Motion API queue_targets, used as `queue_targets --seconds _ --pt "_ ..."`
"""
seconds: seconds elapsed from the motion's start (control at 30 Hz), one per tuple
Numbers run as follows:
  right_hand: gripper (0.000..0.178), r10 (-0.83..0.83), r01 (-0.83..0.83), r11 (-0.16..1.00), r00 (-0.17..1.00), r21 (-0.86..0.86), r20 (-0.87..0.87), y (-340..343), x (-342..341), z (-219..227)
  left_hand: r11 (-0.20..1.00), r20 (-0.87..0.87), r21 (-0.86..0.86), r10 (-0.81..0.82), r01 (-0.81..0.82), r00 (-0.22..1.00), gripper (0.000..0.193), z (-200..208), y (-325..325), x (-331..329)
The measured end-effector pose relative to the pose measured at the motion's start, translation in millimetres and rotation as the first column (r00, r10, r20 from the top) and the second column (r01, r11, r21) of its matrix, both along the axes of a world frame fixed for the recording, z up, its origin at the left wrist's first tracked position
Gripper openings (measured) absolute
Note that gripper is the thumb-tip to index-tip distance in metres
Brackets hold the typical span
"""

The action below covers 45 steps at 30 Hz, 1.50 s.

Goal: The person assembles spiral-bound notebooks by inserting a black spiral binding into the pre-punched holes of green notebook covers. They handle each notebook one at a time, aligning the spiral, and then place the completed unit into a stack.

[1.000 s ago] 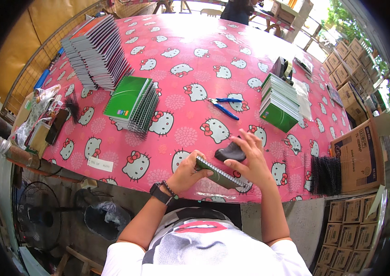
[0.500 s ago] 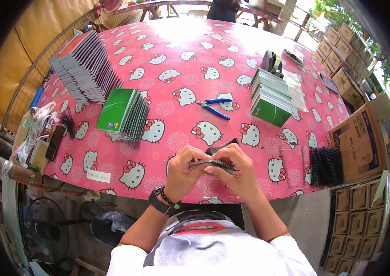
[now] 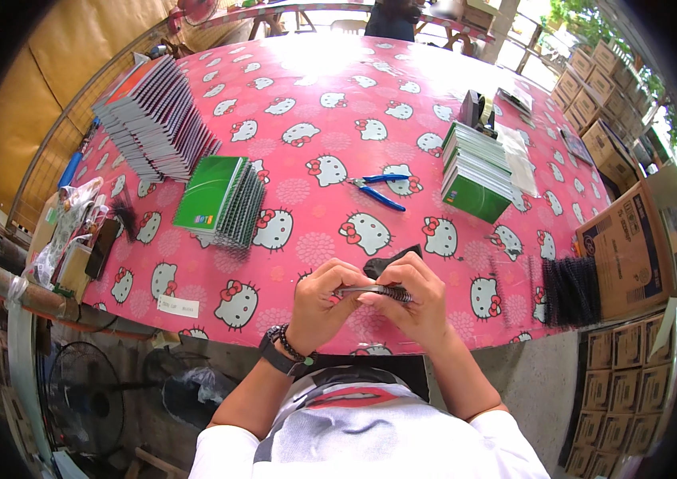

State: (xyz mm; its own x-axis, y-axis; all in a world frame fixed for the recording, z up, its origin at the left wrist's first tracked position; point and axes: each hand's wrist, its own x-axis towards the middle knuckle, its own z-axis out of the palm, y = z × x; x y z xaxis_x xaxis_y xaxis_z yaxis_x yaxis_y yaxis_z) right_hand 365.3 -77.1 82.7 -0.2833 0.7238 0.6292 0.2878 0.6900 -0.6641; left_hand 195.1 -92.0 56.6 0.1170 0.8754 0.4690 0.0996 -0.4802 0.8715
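Near the table's front edge, both hands pinch a small notebook [image 3: 354, 290], seen almost edge-on, with a dark spiral coil [image 3: 398, 294] along its right part. My left hand [image 3: 325, 303] is closed on the left end, thumb and fingers on opposite sides. At the coil, my right hand [image 3: 416, 302] grips with bent fingers on top and the thumb on the near side. The two hands nearly touch. Just beyond them lies a black object [image 3: 390, 259], partly hidden by my fingers. Blue-handled nippers [image 3: 378, 190] rest farther off, their handles spread.
Left stand a tall stack of spiral notebooks [image 3: 155, 120] and a green notebook stack [image 3: 215, 195]. Right are more green notebooks [image 3: 474, 176], a tape dispenser [image 3: 478, 112], loose black coils [image 3: 570, 291] and a carton [image 3: 629, 243]. A paper slip [image 3: 178, 306] lies front left.
My fingertips have drawn closer together along the notebook, and my right thumb has moved slightly. The whole view has shifted a little; the things on the table stay in place.
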Motion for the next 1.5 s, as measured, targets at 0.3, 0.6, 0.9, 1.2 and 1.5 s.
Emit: queue_targets --seconds 0.3,0.6,0.9,1.2,1.5 --pt "0.020 0.041 -0.049 0.997 0.992 0.058 0.121 1 -4 0 0.968 0.108 -0.252 0.029 -0.001 0.994 0.015 -3 -7 -3" --pt "0.049 0.125 -0.123 0.992 0.979 -0.019 0.160 2 -8 5 0.982 0.078 -0.040 0.185 -0.182 0.980 0.012 6 -3 -18" --pt "0.073 -0.124 0.215 0.975 0.752 -0.063 0.647 41 35 -66 0.889 -0.697 0.309 0.454 -0.339 0.555 0.023 103 126 -177" --pt "0.066 0.093 -0.102 0.994 0.741 -0.025 0.665 108 3 -54 0.761 -0.560 0.548 0.643 -0.348 0.523 0.034 55 163 -213" --pt "0.037 0.073 -0.198 0.945 0.903 -0.260 -0.423 181 -207 -42 0.768 0.276 0.185 0.559 -0.613 0.782 0.045 -36 84 -197"
